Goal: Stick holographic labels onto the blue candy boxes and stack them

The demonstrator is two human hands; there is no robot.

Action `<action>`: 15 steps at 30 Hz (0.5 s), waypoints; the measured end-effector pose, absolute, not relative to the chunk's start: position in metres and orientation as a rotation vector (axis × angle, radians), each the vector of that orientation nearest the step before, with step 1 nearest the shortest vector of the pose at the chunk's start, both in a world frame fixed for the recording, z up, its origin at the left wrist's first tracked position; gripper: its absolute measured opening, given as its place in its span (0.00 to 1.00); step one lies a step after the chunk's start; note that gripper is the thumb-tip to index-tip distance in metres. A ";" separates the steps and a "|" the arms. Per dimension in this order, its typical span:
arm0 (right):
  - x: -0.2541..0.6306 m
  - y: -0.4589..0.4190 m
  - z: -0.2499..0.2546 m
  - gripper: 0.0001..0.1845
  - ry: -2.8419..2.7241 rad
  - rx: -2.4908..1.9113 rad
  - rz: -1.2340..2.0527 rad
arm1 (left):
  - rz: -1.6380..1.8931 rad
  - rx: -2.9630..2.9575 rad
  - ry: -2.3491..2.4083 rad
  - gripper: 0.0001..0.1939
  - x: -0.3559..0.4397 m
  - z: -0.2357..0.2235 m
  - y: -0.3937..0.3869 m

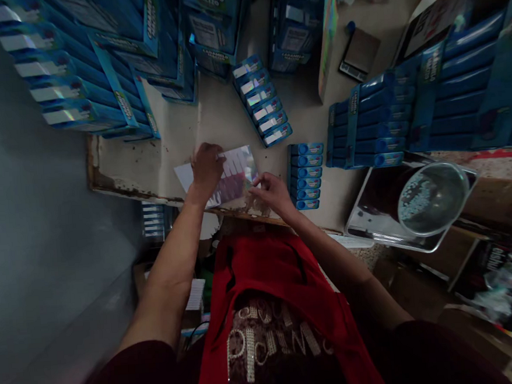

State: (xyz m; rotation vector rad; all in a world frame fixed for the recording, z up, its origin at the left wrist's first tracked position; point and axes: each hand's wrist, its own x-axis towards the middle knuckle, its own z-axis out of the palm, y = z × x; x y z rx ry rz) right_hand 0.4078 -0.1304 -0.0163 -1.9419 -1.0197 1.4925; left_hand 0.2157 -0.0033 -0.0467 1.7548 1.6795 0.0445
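Observation:
A shiny sheet of labels (233,185), with pale strips and a pinkish patch, lies near the table's front edge. My left hand (208,169) rests over its left part, fingers bent and closed on the sheet's upper area. At the right edge of the sheet, my right hand (273,192) pinches with thumb and forefinger; whether a single label is between them is too small to tell. Just right of that hand stands a row of small blue boxes (306,177). Beyond the sheet, another row of blue boxes (262,101) carries shiny strips on its ends.
Stacked blue cartons (115,61) crowd the table's left and back. More blue packs (365,126) stand at the right. A metal tray (373,233) holds a clear bowl (452,201) with small pale-blue pieces. A small scale-like device (360,53) sits at the back right.

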 end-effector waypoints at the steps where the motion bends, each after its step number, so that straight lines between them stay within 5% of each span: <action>1: 0.415 -0.135 -0.009 0.16 -0.848 -1.882 1.534 | 0.141 1.745 1.683 0.12 0.218 -0.045 -0.006; 5: 0.448 -0.146 0.024 0.27 -0.422 -1.685 1.663 | 0.419 1.340 1.530 0.23 0.245 -0.034 -0.036; 9: 0.473 -0.145 0.039 0.29 -0.248 -1.676 1.704 | 0.340 0.687 1.169 0.40 0.280 -0.027 -0.071; 15: 0.499 -0.148 0.031 0.27 -0.118 -1.741 1.635 | 0.440 0.551 1.151 0.28 0.317 -0.033 -0.092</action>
